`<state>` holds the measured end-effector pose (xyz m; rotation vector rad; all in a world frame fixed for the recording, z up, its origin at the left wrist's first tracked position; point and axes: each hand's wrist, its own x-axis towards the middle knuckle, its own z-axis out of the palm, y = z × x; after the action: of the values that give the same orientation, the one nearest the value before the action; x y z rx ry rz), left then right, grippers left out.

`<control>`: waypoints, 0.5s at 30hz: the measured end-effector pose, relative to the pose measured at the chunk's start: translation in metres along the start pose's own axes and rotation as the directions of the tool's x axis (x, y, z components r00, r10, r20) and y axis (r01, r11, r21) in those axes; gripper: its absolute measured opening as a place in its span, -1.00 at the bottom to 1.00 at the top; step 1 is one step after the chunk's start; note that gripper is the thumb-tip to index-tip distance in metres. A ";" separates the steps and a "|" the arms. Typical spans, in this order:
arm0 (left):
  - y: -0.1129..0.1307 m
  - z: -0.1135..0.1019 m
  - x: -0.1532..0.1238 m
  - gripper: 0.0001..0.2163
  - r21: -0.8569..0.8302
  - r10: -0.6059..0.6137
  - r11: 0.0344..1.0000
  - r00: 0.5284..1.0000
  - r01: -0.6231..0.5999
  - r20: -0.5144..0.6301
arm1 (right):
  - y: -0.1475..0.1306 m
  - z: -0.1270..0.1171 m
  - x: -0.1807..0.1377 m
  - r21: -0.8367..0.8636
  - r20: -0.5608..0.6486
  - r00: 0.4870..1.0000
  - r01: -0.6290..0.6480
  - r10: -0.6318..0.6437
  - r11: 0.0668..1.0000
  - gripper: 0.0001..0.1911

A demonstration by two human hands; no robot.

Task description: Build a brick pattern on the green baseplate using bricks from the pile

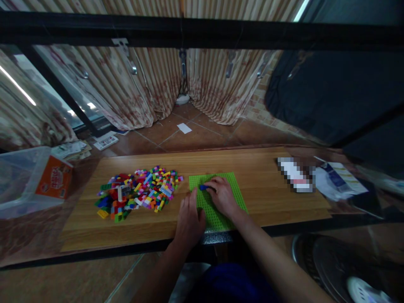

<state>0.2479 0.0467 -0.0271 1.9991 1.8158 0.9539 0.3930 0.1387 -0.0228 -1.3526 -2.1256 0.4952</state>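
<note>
A green studded baseplate [233, 183] lies on the wooden board in front of me. My right hand [222, 195] is over the plate, thumb and fingertips pinched on a small dark blue brick [203, 187] near its upper left part. Whether the brick is pressed onto the studs I cannot tell. Along the plate's left edge rests my left hand [190, 219], its fingers stretched forward and holding nothing. To the left of it is a spread heap of small multicoloured bricks [151, 187], with larger dark, red and green pieces at its left end.
The wooden board [261, 189] lies on a dark-edged table. At left stands a clear plastic bin [23, 181] with an orange label. A blurred-out white object [295, 174] and a plastic packet [339, 181] lie at right. A dark metal bar [202, 31] crosses beyond the table.
</note>
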 end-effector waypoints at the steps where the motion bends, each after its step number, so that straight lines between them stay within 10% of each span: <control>1: 0.002 -0.002 -0.004 -0.33 0.009 0.004 1.000 1.000 -0.004 0.008 | -0.002 0.000 -0.004 0.009 -0.001 1.000 -0.002 0.002 1.000 -0.78; 15: 0.016 0.004 0.014 -0.51 0.319 -0.022 0.948 0.997 -0.005 0.080 | -0.003 -0.007 -0.002 0.061 0.070 0.997 -0.016 0.012 0.998 -0.76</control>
<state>0.2628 0.0580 -0.0170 2.1743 2.0372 0.5918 0.3959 0.1361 -0.0163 -1.3348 -2.1401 0.6165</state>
